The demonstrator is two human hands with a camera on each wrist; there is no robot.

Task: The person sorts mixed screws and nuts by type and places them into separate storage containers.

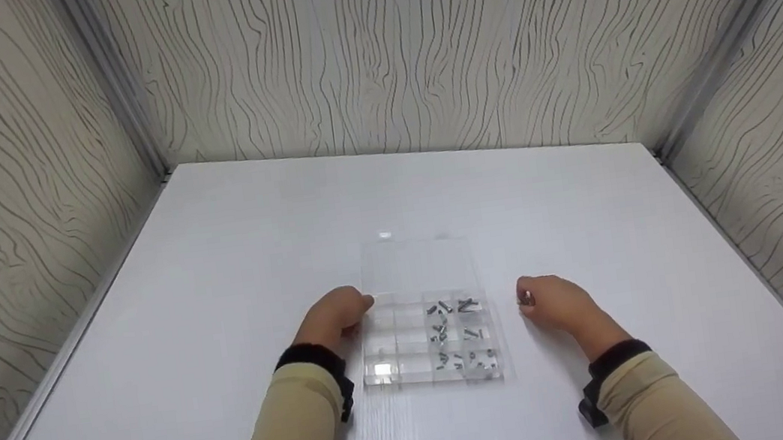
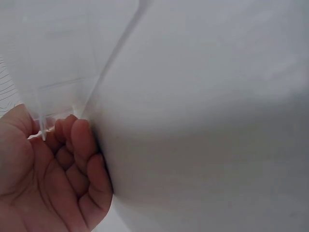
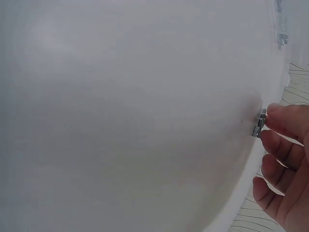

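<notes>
A clear plastic compartment box [image 1: 415, 349] lies on the white table with its lid [image 1: 416, 266] folded back on the far side. Small metal screws [image 1: 440, 333] sit in several compartments on its right half; those on the left half hold nothing visible. My left hand [image 1: 332, 315] grips the box's left edge, the thumb on top, and the left wrist view shows the clear rim between thumb and curled fingers. To the right of the box, my right hand [image 1: 559, 301] pinches a small metal piece [image 3: 259, 124], screw-like, between thumb and index finger, close to the tabletop.
The white table [image 1: 217, 273] stretches around the box on all sides. Wood-patterned panels [image 1: 376, 48] stand behind it and at both sides, joined by grey metal posts [image 1: 117, 89].
</notes>
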